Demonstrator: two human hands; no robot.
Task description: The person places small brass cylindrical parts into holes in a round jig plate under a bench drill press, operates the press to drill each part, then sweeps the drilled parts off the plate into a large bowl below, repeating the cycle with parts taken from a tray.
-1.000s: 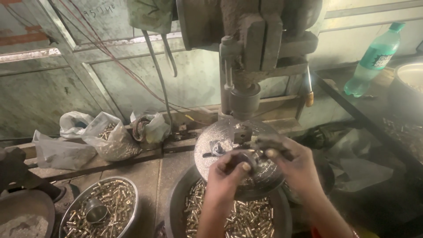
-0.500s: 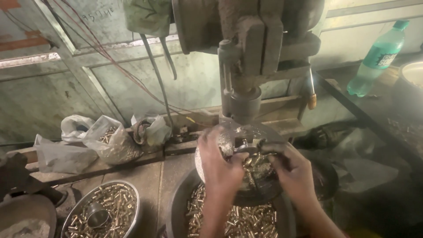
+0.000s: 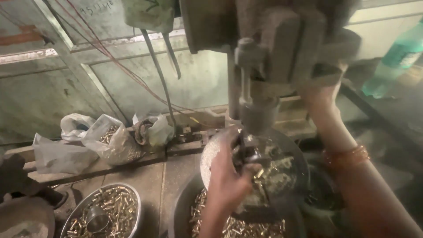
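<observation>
While the left hand (image 3: 227,176) pinches a brass piece (image 3: 257,172) under the spindle (image 3: 257,114), right hand (image 3: 324,90) is up on the lever, grip hidden; the pan (image 3: 185,211) below looks half filled, plenty left.

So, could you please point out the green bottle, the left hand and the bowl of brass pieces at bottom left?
green bottle (image 3: 398,59), head view, on its body.
left hand (image 3: 227,176), head view, on its back.
bowl of brass pieces (image 3: 136,211), head view, on its rim.

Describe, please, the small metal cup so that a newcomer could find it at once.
Start at the drill press and look to the floor at lower left. A round bowl of brass pieces sits there; the cup stands inside it, the only dull grey, hollow item among them.
</observation>
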